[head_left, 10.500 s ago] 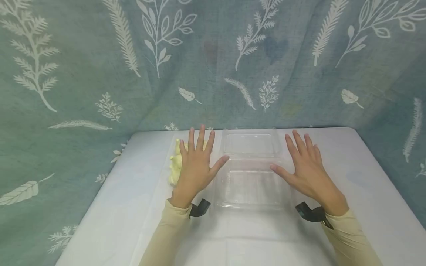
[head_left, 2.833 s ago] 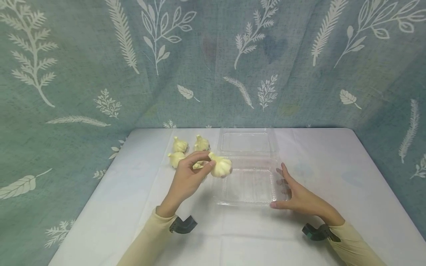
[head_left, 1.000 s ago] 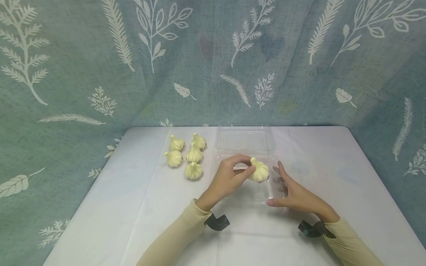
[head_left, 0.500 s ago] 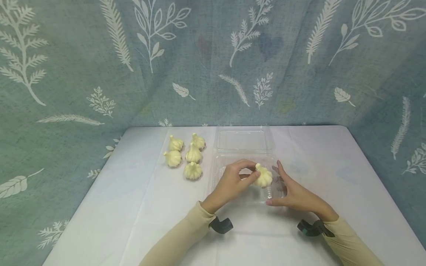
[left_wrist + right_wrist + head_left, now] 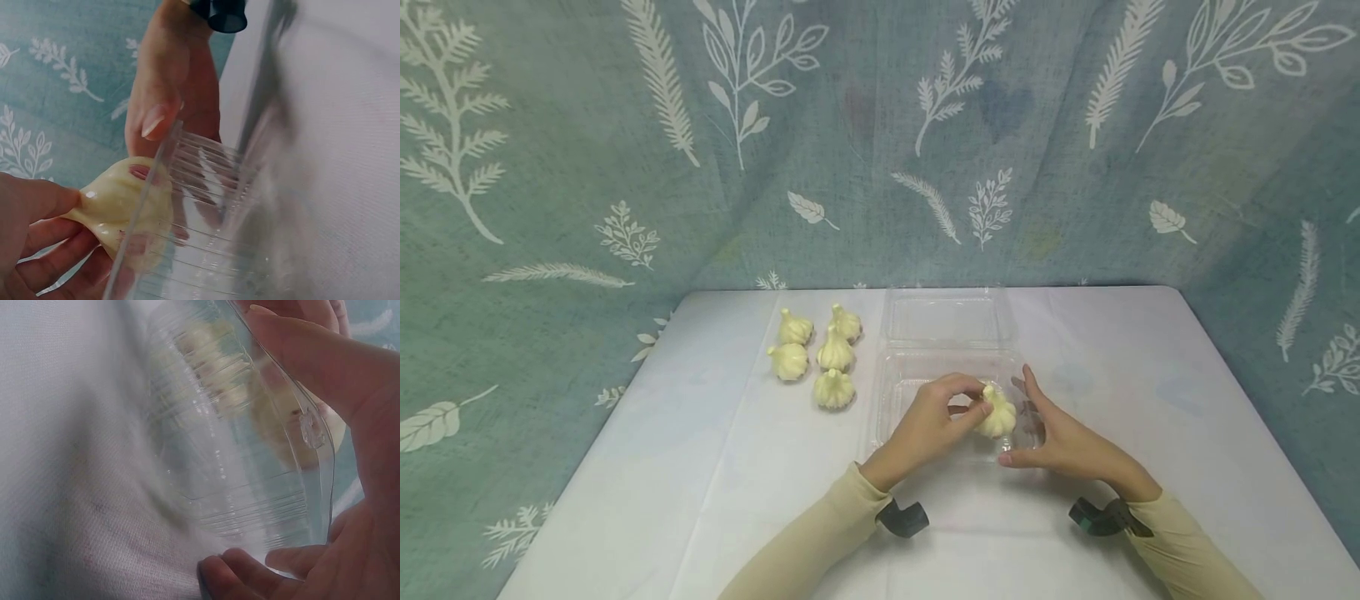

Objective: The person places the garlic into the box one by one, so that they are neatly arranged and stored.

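Note:
My left hand [image 5: 928,423] pinches a pale yellow garlic bulb [image 5: 999,418] by its stem, between thumb and fingers. The bulb overlaps the right part of a clear plastic clamshell container [image 5: 904,356], whose hinged lid [image 5: 946,318] lies open at the back. In the left wrist view the bulb [image 5: 112,194] shows partly through the see-through container wall, close by its rim. My right hand [image 5: 1071,446] grips the container's right side, thumb at the front corner and fingers spread along the wall. The right wrist view has that container wall [image 5: 250,494] between thumb and fingers.
Several more garlic bulbs [image 5: 834,350] stand in two loose rows on the white-covered table [image 5: 760,500], left of the container. Behind the table's back edge hangs a blue-green leaf-patterned cloth [image 5: 865,200].
My left hand has taken a garlic bulb from the group and carried it right over the container, lowering it in the last second. My right hand, earlier spread open, now holds the container's side.

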### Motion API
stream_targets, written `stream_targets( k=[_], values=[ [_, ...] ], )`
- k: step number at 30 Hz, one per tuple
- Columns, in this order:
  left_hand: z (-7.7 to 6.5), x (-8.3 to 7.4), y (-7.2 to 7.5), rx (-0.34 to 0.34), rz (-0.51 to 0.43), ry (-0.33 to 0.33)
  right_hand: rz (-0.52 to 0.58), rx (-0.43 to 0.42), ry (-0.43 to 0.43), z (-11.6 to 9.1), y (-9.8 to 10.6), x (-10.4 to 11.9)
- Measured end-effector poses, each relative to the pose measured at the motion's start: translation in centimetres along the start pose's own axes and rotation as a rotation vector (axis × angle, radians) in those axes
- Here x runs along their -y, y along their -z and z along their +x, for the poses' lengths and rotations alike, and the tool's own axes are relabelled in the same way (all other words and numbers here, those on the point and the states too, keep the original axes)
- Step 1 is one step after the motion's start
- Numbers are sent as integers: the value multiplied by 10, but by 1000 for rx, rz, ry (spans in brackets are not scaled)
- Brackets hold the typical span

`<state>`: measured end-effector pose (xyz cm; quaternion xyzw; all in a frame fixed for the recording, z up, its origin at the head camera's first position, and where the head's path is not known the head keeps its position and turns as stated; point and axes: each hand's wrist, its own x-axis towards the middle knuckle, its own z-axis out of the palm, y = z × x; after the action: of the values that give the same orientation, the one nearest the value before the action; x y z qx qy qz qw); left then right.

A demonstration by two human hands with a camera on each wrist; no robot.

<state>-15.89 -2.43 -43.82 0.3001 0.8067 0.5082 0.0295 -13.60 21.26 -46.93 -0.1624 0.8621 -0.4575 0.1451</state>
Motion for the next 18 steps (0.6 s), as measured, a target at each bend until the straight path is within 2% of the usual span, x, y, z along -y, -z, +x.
stream_targets(
  k=[6,18],
  values=[
    [0,3,-3,27,22,-16,-8,-5,7,0,0,-1],
    [0,5,-7,82,77,10,-5,-1,12,0,0,-1]
  ],
)
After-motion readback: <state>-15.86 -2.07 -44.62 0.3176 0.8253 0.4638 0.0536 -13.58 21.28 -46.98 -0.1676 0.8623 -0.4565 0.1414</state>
